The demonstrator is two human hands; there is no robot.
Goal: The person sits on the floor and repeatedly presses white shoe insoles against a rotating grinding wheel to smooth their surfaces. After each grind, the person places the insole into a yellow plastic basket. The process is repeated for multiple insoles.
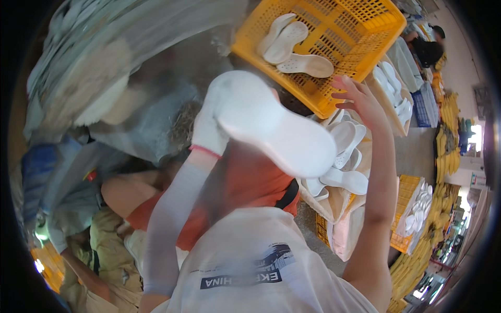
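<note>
My left hand [207,129], in a white glove with a pink cuff, grips a white foam shoe [276,128] with its smooth sole facing up. The shoe lies across the view above my lap, and most of the left fingers are hidden behind it. My bare right hand [362,99] is raised beside the near right corner of a yellow plastic crate [318,104], fingers apart and holding nothing. Inside the crate are three white foam shoes [306,64], some with small holes.
On the right, a lined container holds several white shoes [345,180]. Beyond it stand another crate [402,242] of white shoes and stacked yellow sacks [443,208]. Large pale plastic sheets [115,52] pile up at the far left. A co-worker's arm [86,274] shows at lower left.
</note>
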